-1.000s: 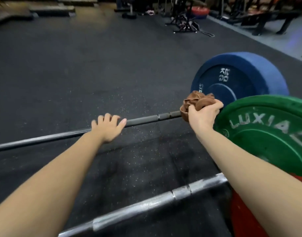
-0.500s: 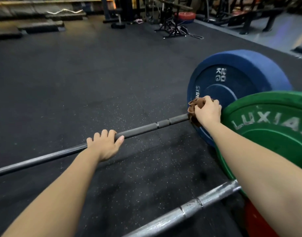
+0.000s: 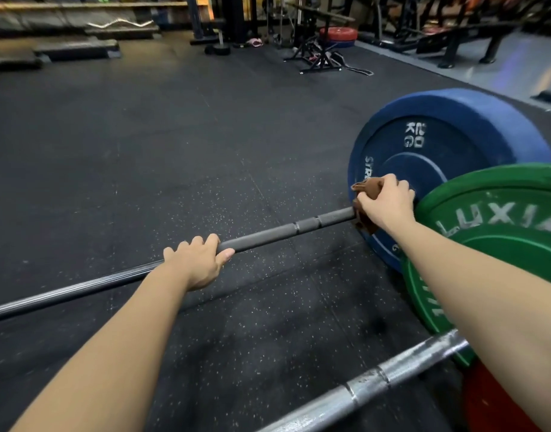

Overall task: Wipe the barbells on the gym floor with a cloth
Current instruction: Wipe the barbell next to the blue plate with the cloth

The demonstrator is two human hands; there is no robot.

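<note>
A dark barbell bar (image 3: 286, 229) lies across the black gym floor and ends in a blue 20 kg plate (image 3: 448, 141) at the right. My left hand (image 3: 199, 260) grips the bar near its middle. My right hand (image 3: 388, 202) holds a brown cloth (image 3: 366, 190) wrapped round the bar right against the blue plate. A second, silver barbell (image 3: 361, 389) lies nearer to me, carrying a green plate (image 3: 498, 244) and a red plate (image 3: 492, 403).
The rubber floor (image 3: 143, 151) stretches open to the left and ahead. At the far end stand a black rack (image 3: 321, 57), stacked red and blue plates (image 3: 338, 35), benches (image 3: 461, 42) and low mats (image 3: 77, 49).
My right hand has slid the cloth along the bar towards the blue plate and now sits against it. My left hand stays on the bar. The view has tilted up a little.
</note>
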